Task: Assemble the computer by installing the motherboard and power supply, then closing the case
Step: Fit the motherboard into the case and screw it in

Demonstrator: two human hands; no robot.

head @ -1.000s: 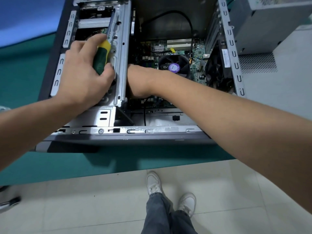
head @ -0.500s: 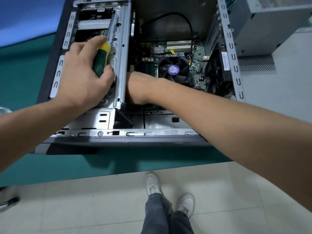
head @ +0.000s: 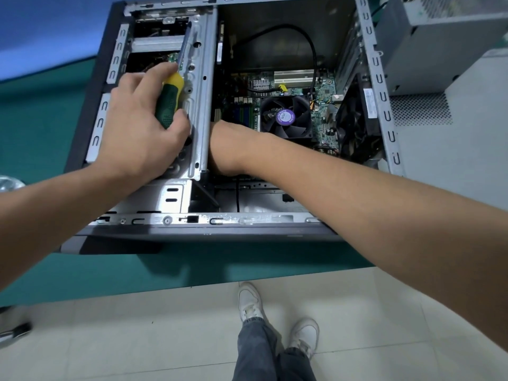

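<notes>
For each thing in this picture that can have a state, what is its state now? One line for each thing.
computer case: lying on its side, side panel off, open.
motherboard: inside the case.
power supply: outside the case, to its right.
screwdriver: held, shaft pointing into the drive bay.
left hand: grips the screwdriver handle.
right hand: reaches behind the drive cage; fingers hidden.
</notes>
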